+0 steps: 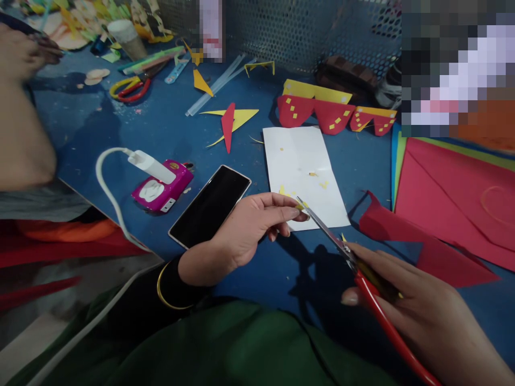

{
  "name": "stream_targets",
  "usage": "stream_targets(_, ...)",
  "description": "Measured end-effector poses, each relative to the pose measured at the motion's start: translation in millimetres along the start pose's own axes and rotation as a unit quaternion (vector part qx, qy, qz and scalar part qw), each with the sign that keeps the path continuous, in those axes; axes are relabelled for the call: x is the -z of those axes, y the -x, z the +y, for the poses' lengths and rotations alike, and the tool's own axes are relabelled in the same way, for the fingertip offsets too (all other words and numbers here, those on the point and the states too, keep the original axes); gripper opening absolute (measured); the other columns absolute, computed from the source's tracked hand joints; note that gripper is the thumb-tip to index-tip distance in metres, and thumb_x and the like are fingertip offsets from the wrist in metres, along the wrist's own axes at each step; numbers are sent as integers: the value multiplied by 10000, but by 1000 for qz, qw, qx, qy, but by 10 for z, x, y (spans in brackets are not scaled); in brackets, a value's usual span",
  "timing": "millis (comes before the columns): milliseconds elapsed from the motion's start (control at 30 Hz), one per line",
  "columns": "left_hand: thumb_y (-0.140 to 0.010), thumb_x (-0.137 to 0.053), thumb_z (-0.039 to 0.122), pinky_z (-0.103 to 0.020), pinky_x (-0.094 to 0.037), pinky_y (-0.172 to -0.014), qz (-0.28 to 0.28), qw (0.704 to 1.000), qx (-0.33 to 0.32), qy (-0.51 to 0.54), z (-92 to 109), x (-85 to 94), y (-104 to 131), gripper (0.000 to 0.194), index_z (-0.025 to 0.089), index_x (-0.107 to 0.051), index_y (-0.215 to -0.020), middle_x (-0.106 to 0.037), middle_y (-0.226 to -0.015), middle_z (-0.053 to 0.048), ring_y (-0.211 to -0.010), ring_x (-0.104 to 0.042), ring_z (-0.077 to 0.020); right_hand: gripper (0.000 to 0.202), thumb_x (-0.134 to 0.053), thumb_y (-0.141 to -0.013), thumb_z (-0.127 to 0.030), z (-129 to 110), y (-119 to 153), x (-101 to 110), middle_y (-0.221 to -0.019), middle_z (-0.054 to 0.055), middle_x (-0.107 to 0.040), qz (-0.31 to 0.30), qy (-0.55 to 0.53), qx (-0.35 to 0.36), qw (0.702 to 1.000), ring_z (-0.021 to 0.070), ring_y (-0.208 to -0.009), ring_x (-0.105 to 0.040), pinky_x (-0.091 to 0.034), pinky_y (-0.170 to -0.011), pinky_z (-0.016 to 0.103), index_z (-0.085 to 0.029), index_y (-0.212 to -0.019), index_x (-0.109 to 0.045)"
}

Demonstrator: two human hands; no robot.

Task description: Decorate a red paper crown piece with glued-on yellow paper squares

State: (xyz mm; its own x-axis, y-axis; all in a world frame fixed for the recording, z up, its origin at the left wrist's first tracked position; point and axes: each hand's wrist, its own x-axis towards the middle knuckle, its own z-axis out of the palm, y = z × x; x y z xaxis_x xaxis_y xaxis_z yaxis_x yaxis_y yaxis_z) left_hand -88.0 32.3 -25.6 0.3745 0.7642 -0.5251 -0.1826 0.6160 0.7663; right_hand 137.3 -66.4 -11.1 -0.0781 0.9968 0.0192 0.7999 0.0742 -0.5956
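Note:
My left hand (261, 222) is closed in a pinch on a small yellow paper piece (302, 205) above the near part of a white paper sheet (303, 155). In my right hand (418, 300) is a pair of scissors (340, 244) with red and yellow handles, its blade tips at the yellow piece by my left fingertips. Tiny yellow scraps (324, 185) lie on the white sheet. Beyond it stand red and yellow paper shapes (295, 111) dotted with small yellow squares.
A phone (211, 205) lies left of my left hand, beside a purple power adapter (163, 187) with a white cable (105, 182). Red paper sheets (458, 198) are at the right. Another pair of scissors (132, 90) lies farther back. Another person's arm (24, 118) rests at the left.

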Motion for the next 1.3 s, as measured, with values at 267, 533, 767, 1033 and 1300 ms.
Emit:
stream_targets(267,-794,-753,186,-210,-301,-478,12,1000,4,-18,20,-9,8,35,161,-732,-806,-749,-807,-37,-537,-519,-57,496,-703,-763,-650,-39,-23,26,-971,37,-826,-21,-20,-45,999,250,-765,-798,-590,-502,216,-292,-1092,-802)
stream_targets(533,-789,-765,202,-204,-256,-468,2,1000,-10,6,-1,7,1,57,152,-756,-764,-740,-761,-29,-492,-427,-28,580,-731,-741,-677,-5,10,39,-917,30,-812,-43,5,-22,999,214,-694,-775,-598,-536,217,-289,-1170,-763)
stream_targets(767,-791,-770,232,-207,-255,-470,5,1000,5,-8,2,2,10,114,144,-742,-724,-737,-769,-36,-507,-430,-32,580,-677,-801,-686,33,37,16,-956,46,-805,-27,23,9,999,220,-752,-784,-608,-565,227,-263,-1193,-742)
stream_targets(1033,-817,-752,232,-211,-266,-464,-1,1000,14,-16,14,-2,16,132,148,-747,-716,-732,-773,-41,-499,-424,-34,560,-688,-815,-636,10,27,24,-856,26,-795,-28,27,2,999,168,-619,-751,-571,-525,174,-219,-1182,-760)
stream_targets(1300,-829,-741,234,-208,-276,-447,1,1000,12,-21,20,-20,14,132,142,-734,-735,-740,-811,-49,-487,-435,-32,562,-607,-860,-674,-40,-14,23,-865,45,-810,0,43,27,999,179,-637,-770,-556,-480,171,-209,-1127,-777)
